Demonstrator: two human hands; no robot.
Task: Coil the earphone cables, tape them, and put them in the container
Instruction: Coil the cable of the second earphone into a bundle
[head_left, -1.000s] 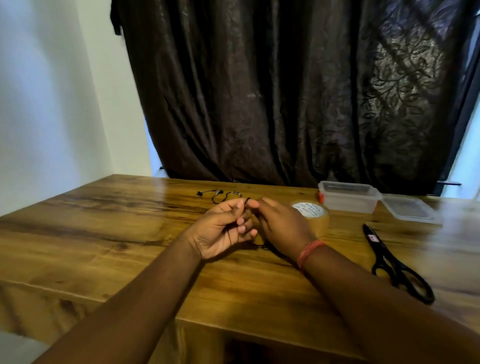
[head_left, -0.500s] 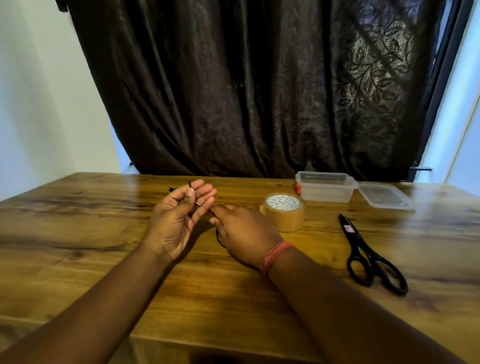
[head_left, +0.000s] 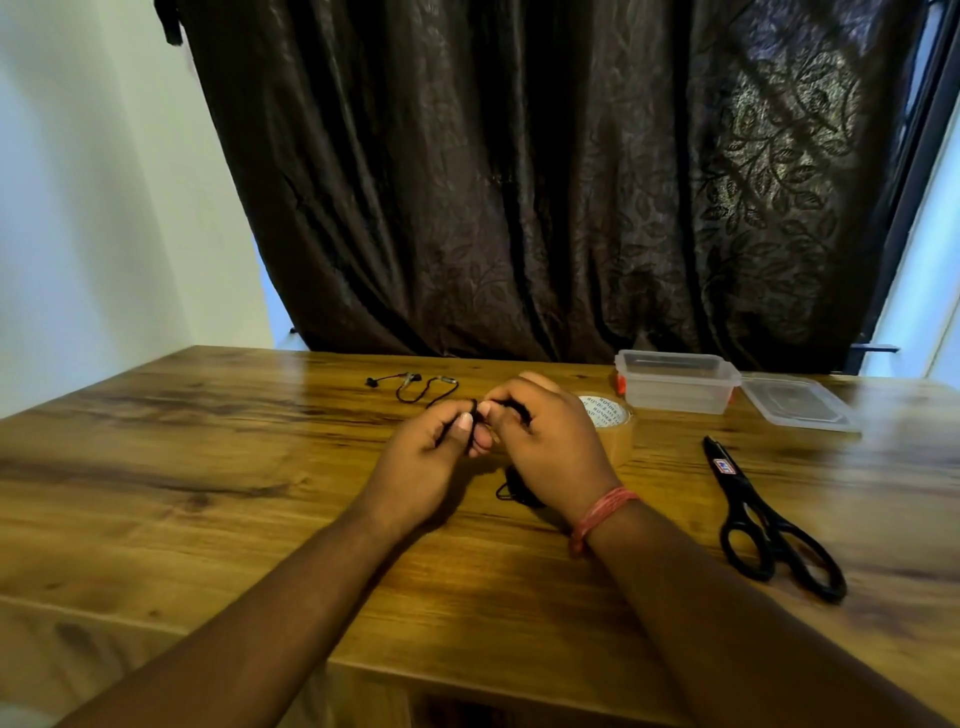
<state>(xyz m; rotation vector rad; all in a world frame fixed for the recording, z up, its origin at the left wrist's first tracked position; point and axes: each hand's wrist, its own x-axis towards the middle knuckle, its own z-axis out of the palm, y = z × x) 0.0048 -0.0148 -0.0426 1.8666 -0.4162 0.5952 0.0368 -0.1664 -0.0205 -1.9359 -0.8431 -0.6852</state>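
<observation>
A thin black earphone cable (head_left: 415, 391) trails across the wooden table, its earbud ends lying at the back, left of centre. My left hand (head_left: 422, 462) pinches the cable between thumb and fingers. Touching it fingertip to fingertip, my right hand (head_left: 545, 441) curls round dark loops of the same cable. A black bundle of cable (head_left: 514, 488) lies on the table under my right wrist. A roll of brown tape (head_left: 615, 423) stands just behind my right hand. The clear plastic container (head_left: 675, 382) sits open at the back right.
The container's clear lid (head_left: 795, 402) lies flat to the right of it. Black scissors (head_left: 763, 519) lie on the table to the right of my right forearm. A dark curtain hangs behind the table's far edge. The table's near edge runs beneath my forearms.
My left hand, spread open half a second ago, has curled onto the cable. My right hand has lifted from the table to meet it.
</observation>
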